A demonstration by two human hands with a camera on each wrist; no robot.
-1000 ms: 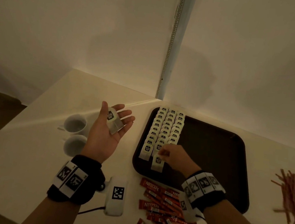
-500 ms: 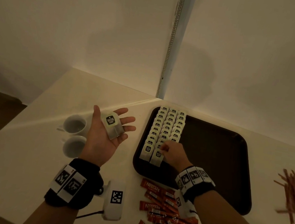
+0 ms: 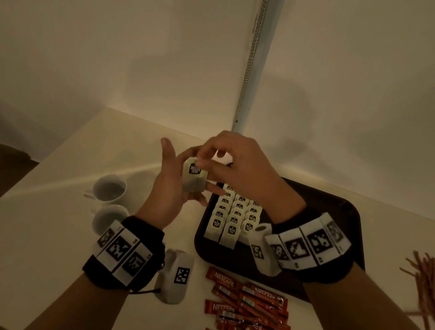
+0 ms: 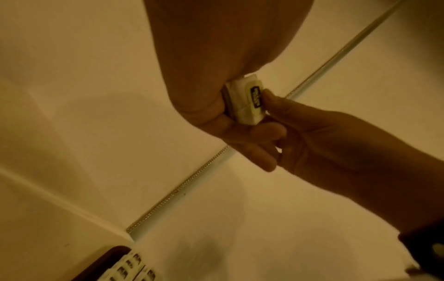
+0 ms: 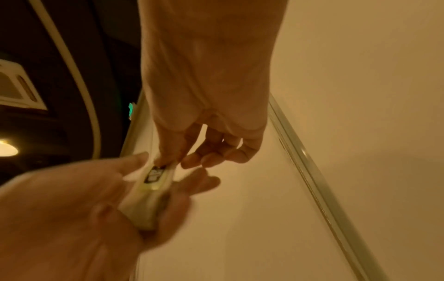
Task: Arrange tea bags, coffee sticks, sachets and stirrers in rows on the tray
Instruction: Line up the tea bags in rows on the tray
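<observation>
My left hand (image 3: 171, 186) is held palm up to the left of the tray. A small stack of white tea bags (image 3: 193, 178) lies on its loosely cupped fingers, with the thumb standing clear. My right hand (image 3: 228, 160) reaches over from the right and pinches the top tea bag (image 5: 153, 176) at its upper edge between thumb and fingers; the left wrist view shows this pinch on the stack (image 4: 250, 100). On the dark tray (image 3: 325, 208), three close rows of tea bags (image 3: 233, 220) fill the left part.
Two white cups (image 3: 109, 189) stand left of my left hand. Several red coffee sticks (image 3: 253, 318) lie in a heap in front of the tray. A pile of brown stirrers (image 3: 433, 293) lies at the right. Walls close the table's far corner.
My right hand left the tea bag rows on the tray and rose to my left hand, where it now pinches the top tea bag. My left hand moved up and right.
</observation>
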